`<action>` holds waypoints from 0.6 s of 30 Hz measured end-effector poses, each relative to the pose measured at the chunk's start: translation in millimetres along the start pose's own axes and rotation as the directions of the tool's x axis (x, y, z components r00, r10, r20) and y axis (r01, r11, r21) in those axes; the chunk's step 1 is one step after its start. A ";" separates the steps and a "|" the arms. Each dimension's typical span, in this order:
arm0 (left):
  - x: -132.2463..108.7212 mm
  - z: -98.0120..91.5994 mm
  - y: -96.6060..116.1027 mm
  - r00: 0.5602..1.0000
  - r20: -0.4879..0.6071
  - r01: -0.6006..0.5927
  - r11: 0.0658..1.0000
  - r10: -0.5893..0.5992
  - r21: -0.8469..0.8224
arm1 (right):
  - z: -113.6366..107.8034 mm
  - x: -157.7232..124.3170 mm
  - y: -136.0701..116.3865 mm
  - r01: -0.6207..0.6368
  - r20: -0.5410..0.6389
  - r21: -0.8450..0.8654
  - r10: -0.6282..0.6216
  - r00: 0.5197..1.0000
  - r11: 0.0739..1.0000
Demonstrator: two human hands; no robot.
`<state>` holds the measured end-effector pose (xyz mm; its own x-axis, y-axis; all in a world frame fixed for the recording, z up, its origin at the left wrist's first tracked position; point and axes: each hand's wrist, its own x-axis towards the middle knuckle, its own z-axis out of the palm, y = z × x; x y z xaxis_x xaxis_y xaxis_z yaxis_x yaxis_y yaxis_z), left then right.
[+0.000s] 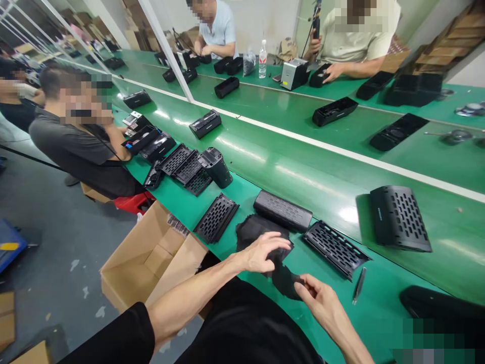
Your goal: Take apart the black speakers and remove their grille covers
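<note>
My right hand [320, 301] pinches the end of a thin black sheet [285, 280], which looks like mesh or fabric. Over a pile of similar black sheets [252, 230] rests my left hand [263, 253], its fingers stretched and the thumb apart. The upper end of the pinched sheet passes close under the left fingertips; whether they touch it is hidden. Just beyond the pile lies a black speaker housing [282, 210]. A slotted black grille panel [335, 247] is to the right of the hands, and stacked grille panels [216, 217] sit to the left.
Tweezers [359, 285] lie right of my right hand. A grille-fronted housing [401, 217] stands on the green conveyor belt [303, 177]. An open cardboard box [151, 258] is below the bench at left. Several co-workers sit around, one [87, 136] close on my left.
</note>
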<state>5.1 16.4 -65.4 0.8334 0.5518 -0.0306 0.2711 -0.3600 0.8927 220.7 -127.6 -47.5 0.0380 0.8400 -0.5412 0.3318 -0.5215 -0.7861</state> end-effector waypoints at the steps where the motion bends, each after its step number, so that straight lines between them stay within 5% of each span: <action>1: 9.5 1.9 5.9 0.993 0.115 -0.029 0.996 0.039 -0.089 | -9.0 -6.5 -8.2 0.013 0.028 0.023 -0.013 1.000 1.000; 4: 30.8 8.0 15.2 0.935 0.356 0.097 0.956 0.009 -0.278 | -33.4 -21.0 -20.8 0.027 0.047 0.215 -0.038 0.998 0.976; 7: 34.7 10.7 16.5 0.887 0.438 0.354 0.824 -0.146 -0.443 | -48.6 -28.9 -12.8 -0.049 -0.065 0.506 0.095 0.993 0.861; 10: 27.8 10.2 17.6 0.863 0.428 0.503 0.552 -0.269 -0.665 | -52.1 -34.2 4.8 -0.122 -0.125 0.680 0.279 0.952 0.723; 13: 21.8 10.5 20.6 0.846 0.392 0.510 0.333 -0.363 -0.793 | -47.2 -38.0 19.1 -0.125 -0.134 0.737 0.326 0.936 0.664; 18: 20.7 15.8 23.4 0.842 0.307 0.456 0.282 -0.443 -0.844 | -37.4 -37.5 31.7 -0.120 -0.155 0.773 0.370 0.916 0.623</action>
<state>36.3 7.5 -52.2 0.7300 0.3932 -0.5591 0.0501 0.7850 0.6175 265.0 -170.1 -40.9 0.3039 0.5998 -0.7402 -0.5268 -0.5415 -0.6552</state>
